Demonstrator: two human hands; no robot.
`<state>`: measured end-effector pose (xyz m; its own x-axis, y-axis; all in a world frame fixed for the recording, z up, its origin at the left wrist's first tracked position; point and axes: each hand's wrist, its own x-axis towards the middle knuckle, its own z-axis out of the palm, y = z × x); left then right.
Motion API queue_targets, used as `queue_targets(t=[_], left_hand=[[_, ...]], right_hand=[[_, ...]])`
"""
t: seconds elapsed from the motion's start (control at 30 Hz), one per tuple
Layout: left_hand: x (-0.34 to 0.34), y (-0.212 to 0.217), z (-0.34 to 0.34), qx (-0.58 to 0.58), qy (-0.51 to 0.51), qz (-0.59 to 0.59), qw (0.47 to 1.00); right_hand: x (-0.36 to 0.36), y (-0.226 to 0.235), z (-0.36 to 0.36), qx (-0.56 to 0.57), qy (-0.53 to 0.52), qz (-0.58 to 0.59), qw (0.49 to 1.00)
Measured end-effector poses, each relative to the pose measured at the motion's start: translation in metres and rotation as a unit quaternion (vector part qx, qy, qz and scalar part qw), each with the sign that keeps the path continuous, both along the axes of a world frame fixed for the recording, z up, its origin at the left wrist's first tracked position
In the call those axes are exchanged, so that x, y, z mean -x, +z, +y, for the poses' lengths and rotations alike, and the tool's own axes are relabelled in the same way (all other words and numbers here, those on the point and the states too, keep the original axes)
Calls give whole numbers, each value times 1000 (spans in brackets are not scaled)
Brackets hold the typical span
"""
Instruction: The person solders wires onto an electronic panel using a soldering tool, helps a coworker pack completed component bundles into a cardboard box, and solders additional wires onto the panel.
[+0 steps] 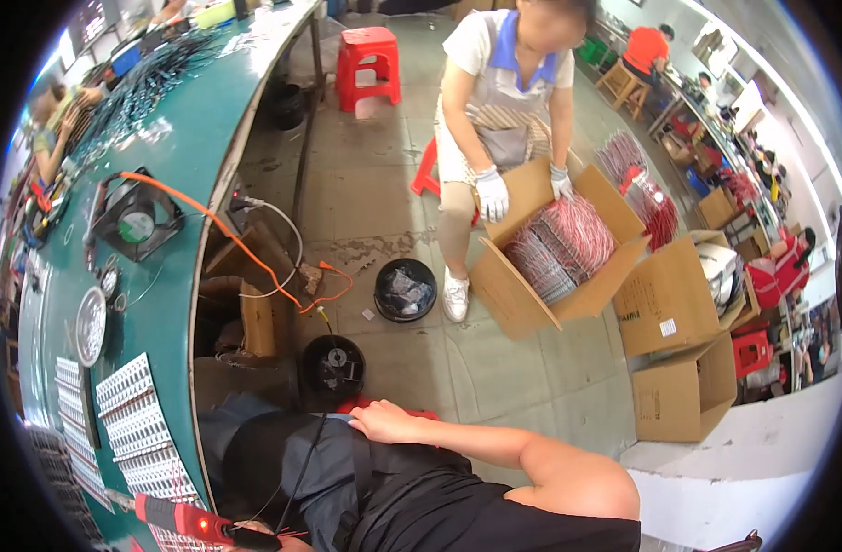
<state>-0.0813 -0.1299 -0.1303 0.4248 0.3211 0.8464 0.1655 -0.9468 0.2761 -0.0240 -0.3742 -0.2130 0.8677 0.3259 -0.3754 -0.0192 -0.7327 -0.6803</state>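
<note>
My right hand (384,421) lies flat on my dark-clothed lap, fingers loosely apart and holding nothing; its bare forearm comes in from the lower right. Only a sliver of my left hand (287,543) shows at the bottom edge, closed around a red and black hand tool (186,520) that lies along the green table's (177,156) near edge. A thin black wire runs up from the tool over my lap. White strips of small parts (136,414) lie in rows on the table just left of the tool.
A black fan (136,221) and an orange cable (246,253) are on the table. A black spool (333,366) and a black bin (405,288) stand on the floor. A seated co-worker's gloved hands (492,193) hold an open cardboard box (522,294) of red-white wire bundles. More boxes (678,396) stand at right.
</note>
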Motion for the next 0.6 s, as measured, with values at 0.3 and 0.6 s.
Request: queue_targets(t=[0.3,0.6], left_hand=[[16,13,-2,193,-12,16,981],[18,10,-3,145,7,18,989]], right_hand=[[-9,138,-11,-190,206,-53,958],[-12,138,13,-233,236,-34,943]])
